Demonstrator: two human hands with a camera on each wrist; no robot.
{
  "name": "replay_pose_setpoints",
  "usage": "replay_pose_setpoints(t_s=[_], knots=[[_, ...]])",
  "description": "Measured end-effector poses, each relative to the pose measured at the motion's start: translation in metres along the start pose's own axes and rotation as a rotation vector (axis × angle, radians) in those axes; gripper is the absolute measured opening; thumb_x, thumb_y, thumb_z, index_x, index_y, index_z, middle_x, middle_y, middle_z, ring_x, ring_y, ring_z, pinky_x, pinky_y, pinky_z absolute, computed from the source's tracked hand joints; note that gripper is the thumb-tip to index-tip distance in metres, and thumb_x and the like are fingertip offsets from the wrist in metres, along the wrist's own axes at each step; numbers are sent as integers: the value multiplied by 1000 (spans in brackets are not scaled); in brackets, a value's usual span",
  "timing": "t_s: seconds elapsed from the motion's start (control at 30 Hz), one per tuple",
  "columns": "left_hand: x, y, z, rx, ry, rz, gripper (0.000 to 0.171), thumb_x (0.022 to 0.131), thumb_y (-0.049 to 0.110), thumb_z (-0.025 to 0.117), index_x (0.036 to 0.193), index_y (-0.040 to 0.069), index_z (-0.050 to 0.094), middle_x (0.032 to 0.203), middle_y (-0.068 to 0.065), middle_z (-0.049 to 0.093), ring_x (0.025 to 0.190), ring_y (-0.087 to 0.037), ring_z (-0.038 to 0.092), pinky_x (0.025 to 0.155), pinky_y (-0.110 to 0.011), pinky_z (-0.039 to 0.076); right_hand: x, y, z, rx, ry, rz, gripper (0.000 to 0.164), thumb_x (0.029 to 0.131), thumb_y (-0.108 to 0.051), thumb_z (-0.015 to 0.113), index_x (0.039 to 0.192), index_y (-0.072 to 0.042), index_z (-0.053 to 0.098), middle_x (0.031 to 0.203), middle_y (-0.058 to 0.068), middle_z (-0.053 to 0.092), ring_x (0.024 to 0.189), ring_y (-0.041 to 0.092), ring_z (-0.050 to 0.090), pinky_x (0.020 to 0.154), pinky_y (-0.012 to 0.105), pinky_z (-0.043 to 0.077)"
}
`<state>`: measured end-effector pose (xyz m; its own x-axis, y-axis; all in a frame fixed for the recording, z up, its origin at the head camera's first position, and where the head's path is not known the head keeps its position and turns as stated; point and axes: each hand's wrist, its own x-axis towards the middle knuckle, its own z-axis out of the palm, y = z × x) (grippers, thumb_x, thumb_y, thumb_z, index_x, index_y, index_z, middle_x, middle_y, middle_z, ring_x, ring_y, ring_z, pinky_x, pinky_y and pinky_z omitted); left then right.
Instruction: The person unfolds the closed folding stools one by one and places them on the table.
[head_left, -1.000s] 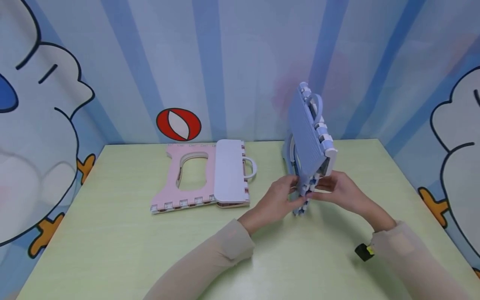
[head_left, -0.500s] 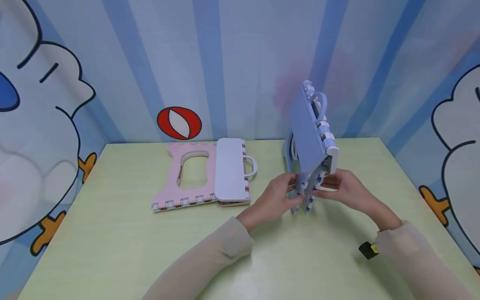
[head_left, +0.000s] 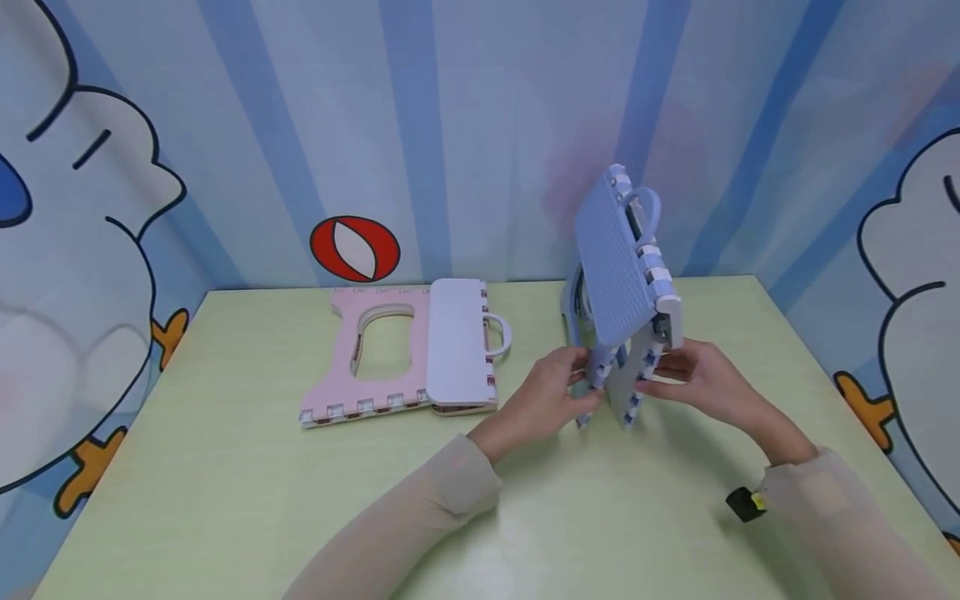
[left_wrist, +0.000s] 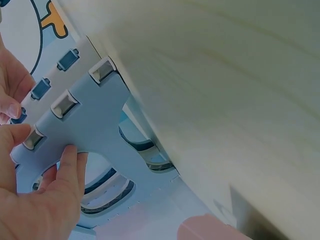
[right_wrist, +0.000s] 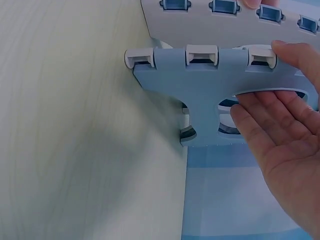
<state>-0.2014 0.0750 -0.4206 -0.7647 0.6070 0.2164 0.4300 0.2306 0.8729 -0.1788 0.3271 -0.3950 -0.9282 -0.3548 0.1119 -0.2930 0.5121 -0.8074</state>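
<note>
A blue folding step stool (head_left: 611, 258) stands partly unfolded on the table, its ribbed top tilted and a loop handle on the upper edge. My left hand (head_left: 543, 402) grips the stool's left leg panel, the thumb on the hinged edge and fingers at the cutout in the left wrist view. On the other side, my right hand (head_left: 701, 382) grips the right leg panel. Its fingers reach into the cutout and its thumb lies on the edge in the right wrist view. A gap shows between the two panels.
A folded pink stool (head_left: 347, 397) with a white top panel and a loop handle lies flat to the left. Behind the green table (head_left: 262, 500) rises a blue striped backdrop (head_left: 480, 150). A small black object (head_left: 746, 504) hangs by the right sleeve.
The blue stool's leg panels have spread apart, from close together to a clear gap. My right hand has moved to the right with its panel, and the top has tilted more.
</note>
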Motion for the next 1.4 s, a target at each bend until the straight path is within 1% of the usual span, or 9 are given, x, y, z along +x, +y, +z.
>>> replay_pose_setpoints(t_s=[0.13, 0.3, 0.4, 0.53, 0.73, 0.9, 1.2, 1.3, 1.4], knots=[[0, 0, -1, 4, -6, -2, 45, 94, 5, 67, 132, -8, 48, 131, -18, 53, 125, -20, 54, 99, -23, 48, -3, 1, -3, 1, 0, 4, 49, 89, -4, 74, 132, 8, 54, 125, 27, 63, 109, 37, 66, 87, 20, 53], [0, -1, -2, -1, -18, -10, 46, 95, 6, 66, 134, -7, 47, 132, -17, 53, 126, -21, 54, 99, -23, 47, -7, 2, -8, 15, -5, 4, 47, 91, -4, 73, 132, 9, 55, 124, 28, 63, 105, 8, 66, 86, 20, 53], [0, -1, -3, 17, -18, -5, 46, 95, 7, 67, 134, -7, 47, 132, -17, 53, 126, -19, 54, 98, -19, 47, -8, 4, -10, 19, -1, -2, 45, 91, -3, 72, 130, 9, 55, 122, 28, 63, 102, -1, 63, 85, 19, 53], [-1, -2, -4, 43, -15, 2, 45, 95, 9, 67, 133, -6, 48, 131, -16, 54, 125, -19, 54, 96, -15, 46, -11, 6, -13, 30, 0, -8, 45, 91, -2, 71, 131, 10, 55, 124, 29, 62, 103, -1, 63, 85, 18, 53], [0, -3, -5, 69, -14, 5, 46, 95, 13, 67, 133, -5, 49, 131, -14, 55, 124, -16, 55, 95, -13, 46, -15, 10, -18, 29, 2, -24, 43, 90, 1, 70, 130, 10, 56, 122, 30, 63, 103, 0, 64, 84, 18, 53], [-1, -4, -5, 90, -11, 24, 46, 95, 11, 66, 133, -7, 48, 130, -16, 54, 124, -19, 55, 94, -12, 46, -18, 12, -23, 16, 7, -20, 43, 90, 2, 70, 130, 10, 56, 121, 29, 63, 102, 1, 65, 83, 19, 54], [-2, -6, -8, 102, -19, 17, 47, 97, 13, 64, 136, -5, 46, 131, -14, 53, 124, -16, 54, 94, -13, 46, -20, 19, -30, -5, 15, 24, 46, 92, -4, 71, 132, 10, 54, 123, 26, 64, 102, -2, 63, 84, 18, 53], [-3, -6, -9, 103, -21, 13, 48, 97, 13, 63, 137, -5, 45, 132, -14, 52, 125, -17, 54, 95, -16, 47, -20, 19, -31, -5, 15, 33, 47, 92, -5, 71, 133, 10, 53, 124, 28, 62, 103, -2, 63, 84, 19, 53], [-3, -6, -10, 104, -20, 6, 49, 97, 13, 62, 138, -5, 43, 133, -15, 51, 125, -18, 54, 96, -19, 48, -21, 20, -33, 1, 19, 36, 48, 93, -5, 70, 134, 10, 51, 125, 25, 62, 104, -2, 62, 84, 20, 53]])
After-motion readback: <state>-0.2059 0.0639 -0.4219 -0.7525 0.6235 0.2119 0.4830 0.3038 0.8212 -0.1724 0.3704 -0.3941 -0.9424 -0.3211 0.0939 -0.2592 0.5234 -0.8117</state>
